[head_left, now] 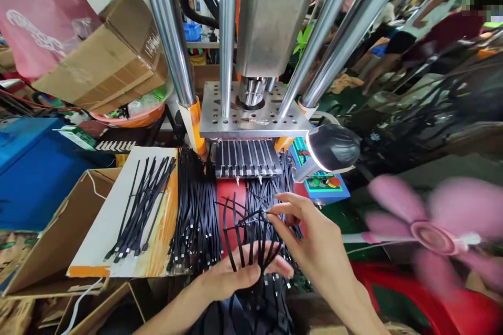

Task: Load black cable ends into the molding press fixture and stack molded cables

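Note:
My left hand [236, 275] is closed around several thin black cables [239, 243], whose upper parts fan out above the thumb. Close by, my right hand [314, 233] pinches one of the strands between thumb and forefinger; its other fingers are curled. More flat black cables with small metal connectors [196, 220] lie in a thick bundle to the left of my hands. Others hang below and behind the left hand, partly hidden by it. Beyond my fingers sits a grooved metal fixture [248, 158] with black strips along its slots.
Above the fixture stands a press with a steel plate [255, 123] and upright rods. A loose cable pile [143, 204] lies on a white board [102, 209]. To the right are a lamp [334, 146], a button panel [328, 183] and a pink fan [434, 238]. People are behind.

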`<move>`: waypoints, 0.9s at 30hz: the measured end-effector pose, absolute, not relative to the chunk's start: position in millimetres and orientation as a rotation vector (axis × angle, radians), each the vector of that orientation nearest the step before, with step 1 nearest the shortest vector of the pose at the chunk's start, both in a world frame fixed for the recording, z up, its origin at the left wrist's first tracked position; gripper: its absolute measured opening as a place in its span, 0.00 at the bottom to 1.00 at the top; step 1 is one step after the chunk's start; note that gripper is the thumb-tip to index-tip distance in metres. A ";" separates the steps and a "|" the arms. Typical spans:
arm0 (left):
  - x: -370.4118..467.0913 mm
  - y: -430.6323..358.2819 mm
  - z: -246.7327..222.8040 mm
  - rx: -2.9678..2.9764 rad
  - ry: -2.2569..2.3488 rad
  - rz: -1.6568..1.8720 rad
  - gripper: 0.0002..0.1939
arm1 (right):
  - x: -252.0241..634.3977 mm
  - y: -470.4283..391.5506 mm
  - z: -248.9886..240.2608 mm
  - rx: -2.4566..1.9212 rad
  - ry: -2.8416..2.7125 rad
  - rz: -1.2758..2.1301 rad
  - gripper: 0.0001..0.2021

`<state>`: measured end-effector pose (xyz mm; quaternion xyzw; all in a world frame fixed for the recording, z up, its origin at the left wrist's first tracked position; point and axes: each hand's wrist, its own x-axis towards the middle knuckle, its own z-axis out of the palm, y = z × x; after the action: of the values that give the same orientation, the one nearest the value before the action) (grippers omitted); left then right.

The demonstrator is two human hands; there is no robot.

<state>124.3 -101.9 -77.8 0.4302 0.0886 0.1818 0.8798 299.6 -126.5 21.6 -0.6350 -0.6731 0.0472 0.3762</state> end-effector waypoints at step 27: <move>51.9 -60.9 -31.2 1.430 -0.096 -0.115 0.28 | 234.2 -157.9 -61.3 -1.068 -0.557 1.859 0.38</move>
<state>51.9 -60.9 -31.2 0.6548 -0.0440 -0.0528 0.7526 234.2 -157.9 -61.3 -0.4313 -0.2251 0.7508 0.4468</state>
